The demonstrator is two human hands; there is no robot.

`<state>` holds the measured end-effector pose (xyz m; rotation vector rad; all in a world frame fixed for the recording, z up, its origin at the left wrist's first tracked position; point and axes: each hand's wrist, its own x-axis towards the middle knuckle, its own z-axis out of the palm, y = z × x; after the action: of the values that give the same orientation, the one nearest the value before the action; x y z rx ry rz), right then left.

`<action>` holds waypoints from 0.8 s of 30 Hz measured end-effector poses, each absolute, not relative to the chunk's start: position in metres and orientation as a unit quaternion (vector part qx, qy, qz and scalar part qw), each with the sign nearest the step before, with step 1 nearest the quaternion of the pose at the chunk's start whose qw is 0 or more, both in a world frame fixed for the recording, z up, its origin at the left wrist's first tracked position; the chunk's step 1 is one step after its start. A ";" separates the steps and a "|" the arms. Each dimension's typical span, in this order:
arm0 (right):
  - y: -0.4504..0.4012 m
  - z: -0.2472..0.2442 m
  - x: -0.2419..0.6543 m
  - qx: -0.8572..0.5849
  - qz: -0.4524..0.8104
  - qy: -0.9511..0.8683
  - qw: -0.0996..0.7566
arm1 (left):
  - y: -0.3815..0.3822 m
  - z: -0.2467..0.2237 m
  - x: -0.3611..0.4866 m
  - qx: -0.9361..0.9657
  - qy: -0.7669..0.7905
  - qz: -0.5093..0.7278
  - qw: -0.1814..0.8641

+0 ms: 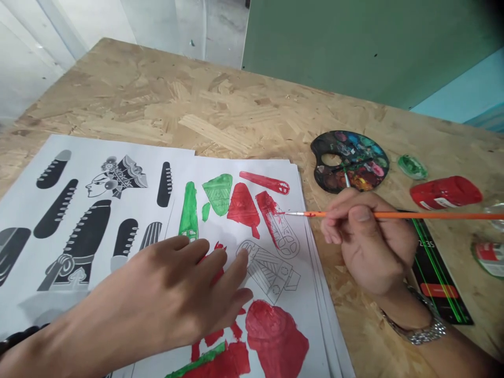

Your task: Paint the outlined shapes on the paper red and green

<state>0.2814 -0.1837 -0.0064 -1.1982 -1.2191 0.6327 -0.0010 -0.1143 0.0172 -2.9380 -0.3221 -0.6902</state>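
My right hand pinches an orange-handled paintbrush. The bristle tip touches a half-red outlined shape on the printed sheet. Red paint covers the upper left of that shape; its lower right still shows bare lines. Palm down over the paper, my left hand has its fingers stretched out and bent a little, holding nothing. Around it lie green and red painted shapes, among them a red one below and an unpainted outlined piece beside the fingertips. The hand hides some of the drawing.
A paint-covered palette with a second brush stands beyond the paper. To the right are a green-stained lid, a red paint jar, a phone under my right wrist and another jar. A black-and-white printed sheet lies left.
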 end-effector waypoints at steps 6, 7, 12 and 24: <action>-0.182 -0.008 0.282 -0.535 0.269 -0.528 0.602 | -0.114 0.015 0.000 -0.968 -0.107 -0.222 0.048; -0.182 -0.008 0.282 -0.534 0.272 -0.531 0.599 | -0.114 0.015 0.001 -0.968 -0.106 -0.222 0.047; -0.182 -0.009 0.283 -0.510 0.267 -0.540 0.614 | -0.115 0.014 0.001 -0.969 -0.106 -0.222 0.037; -0.182 -0.009 0.285 -0.501 0.280 -0.523 0.631 | -0.115 0.011 0.001 -0.967 -0.106 -0.229 0.044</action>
<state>0.2846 -0.1818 -0.0088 -1.1469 -1.1963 0.6412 0.0011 -0.1149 0.0111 -2.9536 -0.3250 -0.7001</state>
